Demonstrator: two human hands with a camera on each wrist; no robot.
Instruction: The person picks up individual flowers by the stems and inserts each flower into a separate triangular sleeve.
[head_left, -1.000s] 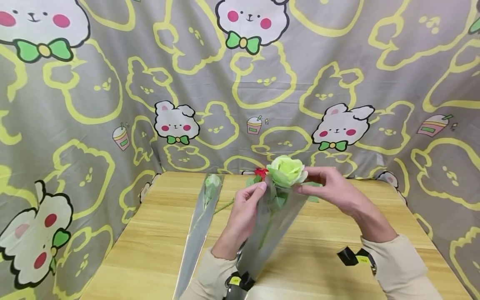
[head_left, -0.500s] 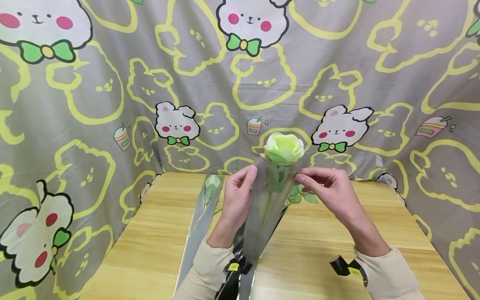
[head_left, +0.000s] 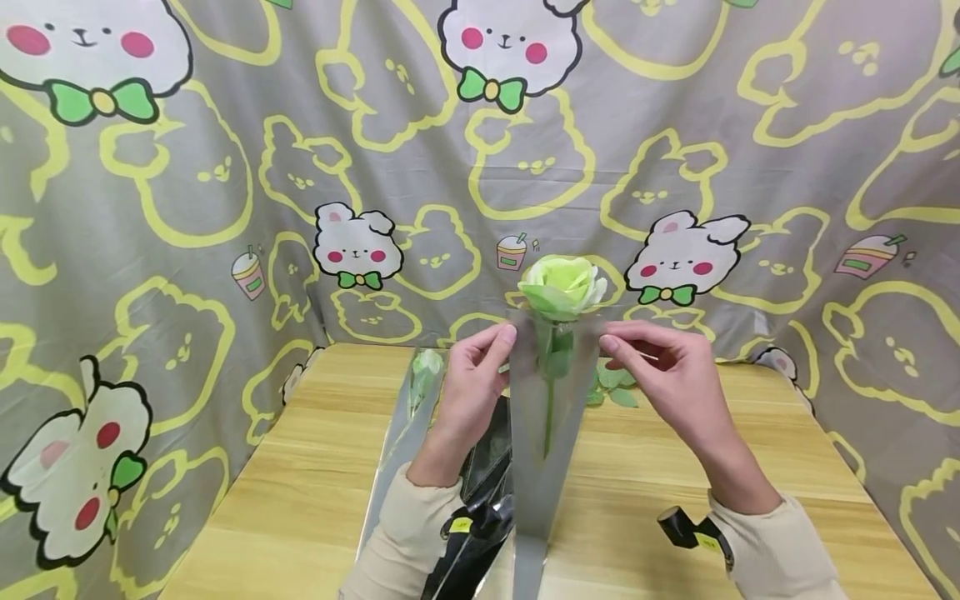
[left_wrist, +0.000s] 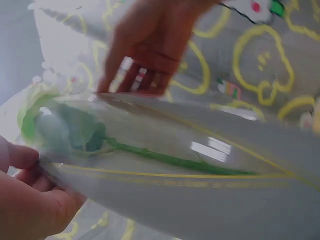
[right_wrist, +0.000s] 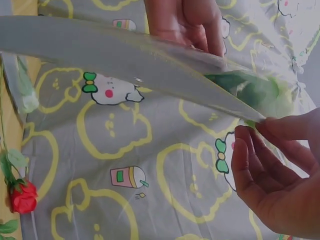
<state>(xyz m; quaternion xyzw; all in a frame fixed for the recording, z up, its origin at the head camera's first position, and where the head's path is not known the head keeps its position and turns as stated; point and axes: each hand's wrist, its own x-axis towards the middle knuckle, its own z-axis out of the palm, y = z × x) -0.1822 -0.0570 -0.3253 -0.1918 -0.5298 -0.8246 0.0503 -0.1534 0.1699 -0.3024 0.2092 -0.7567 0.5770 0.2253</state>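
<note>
Two sides of the wrap (head_left: pixel 534 504) are pinched at its top edge between thumb and fingers, one by the left hand (head_left: pixel 471 379), one by the right hand (head_left: pixel 675 367), presumably so it is held spread around the rose (head_left: pixel 562 290) (upright, only partly inside).

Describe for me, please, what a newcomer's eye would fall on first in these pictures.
Probably the pale green rose, its bloom mostly above the top edge of a clear sleeve that the left hand and right hand pinch at opposite sides. Next might come the boldly rabbit-printed grey cloth behind the wooden table. In the right wrist view, a red rose stands out at lower left.
</note>
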